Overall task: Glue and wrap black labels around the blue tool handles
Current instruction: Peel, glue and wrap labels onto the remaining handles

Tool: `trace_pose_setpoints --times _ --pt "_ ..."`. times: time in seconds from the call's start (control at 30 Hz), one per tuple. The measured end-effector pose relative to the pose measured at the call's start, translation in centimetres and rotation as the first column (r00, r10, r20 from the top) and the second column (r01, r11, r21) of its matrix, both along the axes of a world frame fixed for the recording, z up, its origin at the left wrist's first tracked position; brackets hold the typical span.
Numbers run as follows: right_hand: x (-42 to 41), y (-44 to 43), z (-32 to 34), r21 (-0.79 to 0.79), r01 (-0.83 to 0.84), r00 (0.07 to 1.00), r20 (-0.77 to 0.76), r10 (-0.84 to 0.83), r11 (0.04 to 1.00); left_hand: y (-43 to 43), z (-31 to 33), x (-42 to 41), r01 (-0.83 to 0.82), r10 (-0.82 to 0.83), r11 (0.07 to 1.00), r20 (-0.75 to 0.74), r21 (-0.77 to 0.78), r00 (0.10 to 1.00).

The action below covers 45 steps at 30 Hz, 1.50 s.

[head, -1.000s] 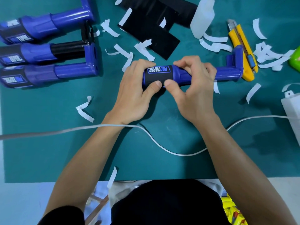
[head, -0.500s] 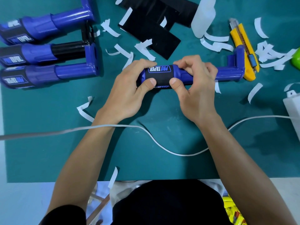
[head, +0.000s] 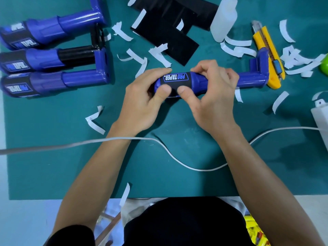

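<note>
Gripping a blue plastic tool (head: 252, 79) that lies crosswise over the far middle of the teal cutting mat (head: 53, 157), the left hand (head: 142, 100) curls round its thick end. The right hand (head: 213, 96) curls round the shaft just beside it. Both thumbs press side by side on the near face of the black label printed PRO TAPER (head: 174, 80), which wraps the thick grip. Whether the tool rests on the mat or is held just off it cannot be told. Its bracket end sits against a yellow plastic utility knife (head: 268, 50) on the right. Three more blue tools (head: 53, 82) lie in a row at the far left, each with a black printed label at its thick end; the middle one has a black shaft. Loose black label sheets (head: 170, 38) overlap at the far centre. Just right of them is a translucent white plastic squeeze bottle (head: 224, 18), the only container in view; its cloudy wall does not show what is inside. Curled white paper backing strips (head: 236, 41) are scattered around the sheets, bottle and knife. A thin white cable (head: 177, 157) runs across the mat near the forearms, towards a white box (head: 321, 118) at the right edge.
</note>
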State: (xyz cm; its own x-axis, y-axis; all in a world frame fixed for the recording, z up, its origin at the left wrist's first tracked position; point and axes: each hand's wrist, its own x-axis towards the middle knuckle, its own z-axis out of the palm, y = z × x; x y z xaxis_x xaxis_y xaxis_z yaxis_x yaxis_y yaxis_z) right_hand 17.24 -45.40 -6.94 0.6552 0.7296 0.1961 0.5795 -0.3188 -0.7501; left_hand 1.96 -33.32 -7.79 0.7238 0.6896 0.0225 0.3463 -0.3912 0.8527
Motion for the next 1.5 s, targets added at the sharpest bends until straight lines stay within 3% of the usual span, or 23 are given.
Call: trace_pose_setpoints --times 0.1,0.27,0.37,0.47,0.63,0.9,1.5 --pt "-0.3 0.4 -0.1 -0.02 -0.012 0.998 0.062 0.013 1.0 0.0 -0.3 0.1 -0.014 0.016 0.997 -0.029 0.074 0.999" --pt "0.3 0.0 -0.2 -0.025 -0.056 0.998 0.023 0.056 0.998 0.0 -0.3 0.2 -0.03 0.031 0.985 -0.004 0.168 1.0" --pt "0.3 -0.2 0.0 -0.041 -0.08 0.997 -0.004 0.08 0.996 0.7 -0.1 -0.3 -0.057 0.058 0.997 0.006 -0.045 0.998" --pt "0.3 -0.1 0.2 -0.055 -0.082 0.997 0.008 0.083 0.995 1.6 0.2 -1.0 0.064 -0.061 0.956 0.02 -0.286 0.998" --pt "0.3 -0.2 0.1 -0.065 -0.079 0.993 0.079 0.084 0.995 1.4 -0.2 -0.7 0.164 -0.17 0.983 -0.07 -0.085 0.983" --pt "0.6 -0.2 0.2 -0.13 -0.149 0.971 0.168 0.17 0.98 1.1 -0.6 -0.6 0.16 -0.164 0.985 -0.064 -0.06 0.984" --pt "0.6 0.0 -0.3 -0.125 -0.136 0.966 0.205 0.16 0.983 -0.4 0.1 0.1 0.037 -0.043 0.997 -0.088 -0.07 0.995"
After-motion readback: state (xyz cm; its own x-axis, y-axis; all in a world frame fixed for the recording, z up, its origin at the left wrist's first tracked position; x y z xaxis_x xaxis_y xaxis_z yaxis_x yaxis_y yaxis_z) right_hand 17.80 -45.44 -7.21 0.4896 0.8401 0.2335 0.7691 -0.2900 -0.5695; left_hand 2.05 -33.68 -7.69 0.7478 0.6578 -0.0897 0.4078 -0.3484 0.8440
